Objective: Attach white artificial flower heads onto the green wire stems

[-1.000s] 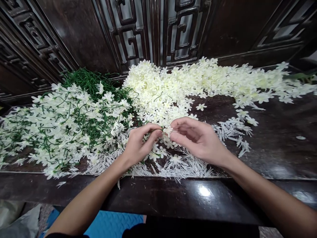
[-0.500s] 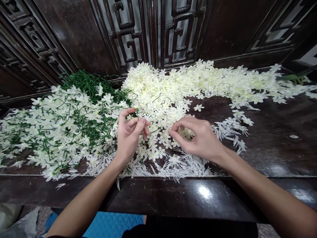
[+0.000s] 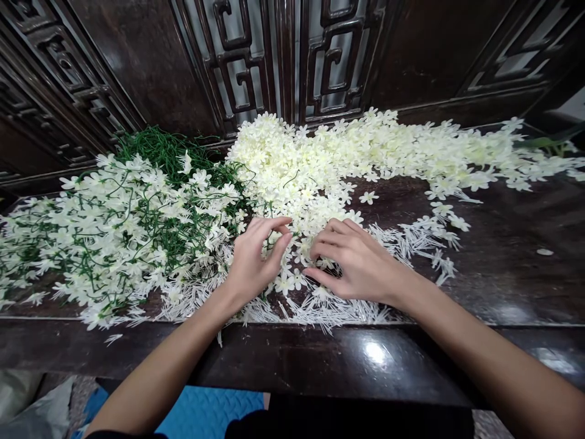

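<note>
My left hand (image 3: 256,259) hovers over the front of the dark wooden table (image 3: 503,268), thumb and fingers pinched together at the edge of the loose white flowers (image 3: 292,177). What it pinches is too small to make out. Just to its right, my right hand (image 3: 361,265) lies palm down. Its fingers curl loosely onto a few single flowers (image 3: 292,281) and its thumb stands apart. Thin white plastic stamen pieces (image 3: 333,308) lie scattered under and in front of both hands.
A heap of green wire stems with white flowers attached (image 3: 123,225) fills the left of the table. The loose flower pile stretches to the far right (image 3: 461,152). Carved dark wooden panels (image 3: 283,55) stand behind. A blue mat (image 3: 205,411) lies below the table edge.
My left hand came down and right from the stem heap towards the middle. My right hand opened from its pinch and lowered its fingers onto the loose flowers.
</note>
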Action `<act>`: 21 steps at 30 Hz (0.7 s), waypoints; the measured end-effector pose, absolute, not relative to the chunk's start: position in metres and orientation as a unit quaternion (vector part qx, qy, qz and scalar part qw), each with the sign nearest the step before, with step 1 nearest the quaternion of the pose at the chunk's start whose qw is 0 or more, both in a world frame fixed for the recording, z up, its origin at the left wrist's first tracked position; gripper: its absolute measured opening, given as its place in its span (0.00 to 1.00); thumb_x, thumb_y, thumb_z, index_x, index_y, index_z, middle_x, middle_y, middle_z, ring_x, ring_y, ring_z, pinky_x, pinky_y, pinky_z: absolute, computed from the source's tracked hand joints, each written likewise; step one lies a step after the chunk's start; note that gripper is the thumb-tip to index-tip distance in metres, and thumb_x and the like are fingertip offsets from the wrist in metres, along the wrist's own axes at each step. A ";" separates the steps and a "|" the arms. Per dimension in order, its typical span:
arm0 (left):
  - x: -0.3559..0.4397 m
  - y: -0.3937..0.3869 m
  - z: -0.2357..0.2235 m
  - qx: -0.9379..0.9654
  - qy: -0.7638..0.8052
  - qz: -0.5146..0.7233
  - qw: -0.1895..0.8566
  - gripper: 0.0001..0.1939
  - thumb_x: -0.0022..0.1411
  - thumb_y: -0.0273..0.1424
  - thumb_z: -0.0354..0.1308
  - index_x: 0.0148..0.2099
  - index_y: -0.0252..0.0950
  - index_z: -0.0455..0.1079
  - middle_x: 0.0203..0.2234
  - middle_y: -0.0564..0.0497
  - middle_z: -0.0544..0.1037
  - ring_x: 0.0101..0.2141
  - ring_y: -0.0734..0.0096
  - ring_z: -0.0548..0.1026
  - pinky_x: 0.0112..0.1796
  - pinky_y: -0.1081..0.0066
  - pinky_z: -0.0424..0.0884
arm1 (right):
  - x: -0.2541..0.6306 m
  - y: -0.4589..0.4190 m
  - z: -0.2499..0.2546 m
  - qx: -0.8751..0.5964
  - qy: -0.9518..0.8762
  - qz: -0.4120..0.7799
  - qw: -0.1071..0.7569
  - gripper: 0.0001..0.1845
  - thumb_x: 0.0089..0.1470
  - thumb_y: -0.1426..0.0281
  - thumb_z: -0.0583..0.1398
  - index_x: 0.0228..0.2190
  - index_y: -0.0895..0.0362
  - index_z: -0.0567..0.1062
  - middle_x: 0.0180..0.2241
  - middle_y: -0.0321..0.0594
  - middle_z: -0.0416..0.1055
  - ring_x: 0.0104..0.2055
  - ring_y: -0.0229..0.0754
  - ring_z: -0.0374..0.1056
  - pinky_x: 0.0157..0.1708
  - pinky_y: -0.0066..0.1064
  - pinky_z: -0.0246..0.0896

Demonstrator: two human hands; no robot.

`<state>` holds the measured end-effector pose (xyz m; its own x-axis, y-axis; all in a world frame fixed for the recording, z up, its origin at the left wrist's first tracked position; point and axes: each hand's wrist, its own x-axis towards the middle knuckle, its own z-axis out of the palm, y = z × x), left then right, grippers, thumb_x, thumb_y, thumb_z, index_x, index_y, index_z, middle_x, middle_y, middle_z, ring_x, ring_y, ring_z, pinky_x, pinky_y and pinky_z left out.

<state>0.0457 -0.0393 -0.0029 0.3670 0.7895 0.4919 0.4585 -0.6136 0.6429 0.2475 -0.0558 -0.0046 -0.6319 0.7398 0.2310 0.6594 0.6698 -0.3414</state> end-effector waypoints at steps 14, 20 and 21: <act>0.050 -0.047 -0.017 0.894 0.345 0.256 0.125 0.18 0.65 0.24 0.52 0.56 0.32 0.65 0.35 0.45 0.76 0.42 0.61 0.66 0.39 0.63 0.70 | 0.242 -0.063 -0.005 -0.337 -0.911 0.186 0.148 0.08 0.53 0.74 0.56 0.28 0.58 0.75 0.31 0.42 0.70 0.37 0.46 0.59 0.41 0.46 0.58; 0.050 -0.047 -0.013 0.902 0.322 0.244 0.150 0.16 0.64 0.24 0.53 0.54 0.35 0.67 0.43 0.46 0.76 0.47 0.60 0.64 0.44 0.59 0.70 | 0.245 -0.059 -0.004 -0.358 -0.893 0.209 0.177 0.08 0.56 0.72 0.54 0.28 0.58 0.71 0.30 0.41 0.69 0.37 0.44 0.59 0.42 0.44 0.58; 0.050 -0.047 -0.013 0.903 0.320 0.240 0.158 0.15 0.64 0.23 0.53 0.53 0.35 0.67 0.44 0.45 0.76 0.47 0.59 0.64 0.45 0.59 0.69 | 0.245 -0.058 -0.003 -0.363 -0.889 0.211 0.184 0.07 0.56 0.72 0.54 0.29 0.58 0.71 0.29 0.41 0.69 0.37 0.44 0.60 0.42 0.44 0.58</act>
